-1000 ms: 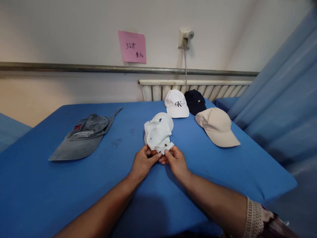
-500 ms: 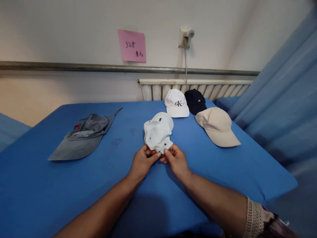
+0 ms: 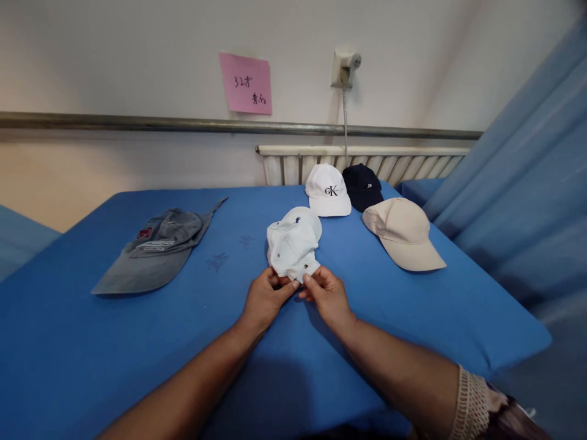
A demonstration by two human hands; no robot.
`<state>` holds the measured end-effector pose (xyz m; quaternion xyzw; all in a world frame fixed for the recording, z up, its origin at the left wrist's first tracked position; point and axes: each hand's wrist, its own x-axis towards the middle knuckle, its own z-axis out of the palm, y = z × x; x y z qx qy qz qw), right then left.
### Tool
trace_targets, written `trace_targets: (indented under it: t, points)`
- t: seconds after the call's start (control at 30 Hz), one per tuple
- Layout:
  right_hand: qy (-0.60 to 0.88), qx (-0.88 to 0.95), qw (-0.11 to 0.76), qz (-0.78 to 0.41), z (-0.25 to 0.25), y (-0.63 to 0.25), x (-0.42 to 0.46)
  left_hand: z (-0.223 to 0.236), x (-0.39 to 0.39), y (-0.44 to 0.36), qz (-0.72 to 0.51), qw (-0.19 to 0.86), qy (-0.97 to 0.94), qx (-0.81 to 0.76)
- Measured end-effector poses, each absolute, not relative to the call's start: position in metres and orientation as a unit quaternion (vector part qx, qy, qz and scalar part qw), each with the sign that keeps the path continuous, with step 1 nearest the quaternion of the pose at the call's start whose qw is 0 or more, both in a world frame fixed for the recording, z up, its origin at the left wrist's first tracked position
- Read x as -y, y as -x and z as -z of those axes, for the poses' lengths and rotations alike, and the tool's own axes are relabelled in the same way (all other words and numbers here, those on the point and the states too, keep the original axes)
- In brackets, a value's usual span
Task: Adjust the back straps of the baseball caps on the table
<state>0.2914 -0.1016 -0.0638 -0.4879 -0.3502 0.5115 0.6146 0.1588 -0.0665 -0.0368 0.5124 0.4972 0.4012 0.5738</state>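
Head view: left hand (image 3: 265, 298) and right hand (image 3: 329, 299) pinch a crumpled white cloth cap (image 3: 292, 249) with rounded brim (image 3: 315, 221).

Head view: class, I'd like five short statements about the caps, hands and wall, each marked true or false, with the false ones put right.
1. The left hand and right hand both hold the nearer white cap. True.
2. The leftmost cap is beige. False: it is the grey cap.
3. The beige cap lies right of the nearer white cap. True.
4. Only four caps are in view. False: there are five.
5. The pink note is above the rail. True.
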Motion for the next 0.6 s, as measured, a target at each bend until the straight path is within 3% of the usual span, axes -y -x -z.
trace_targets:
  t: [0.23, 0.6]
  points:
    - [0.491, 0.337, 0.609, -0.524, 0.062, -0.291, 0.100, 0.041, 0.065, -0.159, -0.404, 0.529, -0.529, -0.527]
    - [0.383, 0.196, 0.573, -0.697, 0.048, -0.308, 0.096, 0.016, 0.054, -0.128, -0.417, 0.630, -0.491, -0.433]
